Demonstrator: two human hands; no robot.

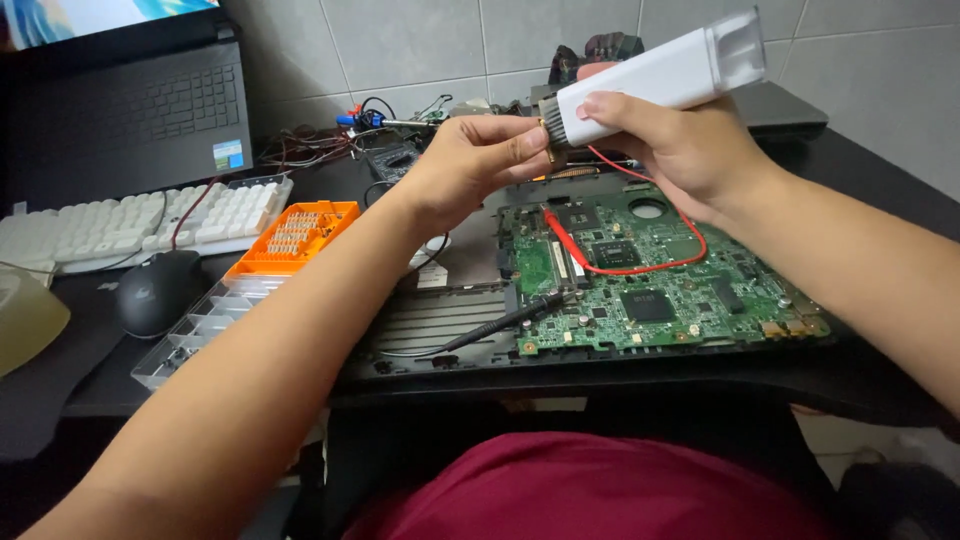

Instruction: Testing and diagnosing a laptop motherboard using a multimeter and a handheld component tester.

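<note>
While both hands are raised above a stripped laptop chassis, the right hand (680, 150) wraps around the lower end of a white, boxy handheld tool (655, 75) with a clear cap at its far tip, fingers closed firmly on its body. The left hand (480, 160) pinches a small finned metal part (549, 125), probably a heatsink, right at the tool's near end, thumb and fingertips closed on it. The two touch or nearly touch; the exact contact is hidden by the fingers.

The tool looks like light, rigid plastic, smooth and a little slippery, best held around its middle as it is now. The finned part seems small, stiff and light, with thin fins that could bend, so its solid edges are the safer place to hold.

Below lies a green motherboard (650, 275) with a red probe lead (640, 265) looped over it and a black probe (495, 325) resting at its left edge. To the left sit an orange screwdriver bit case (295, 235), a white keyboard (130, 220), a black mouse (155, 290) and an open black laptop (130, 100).
</note>
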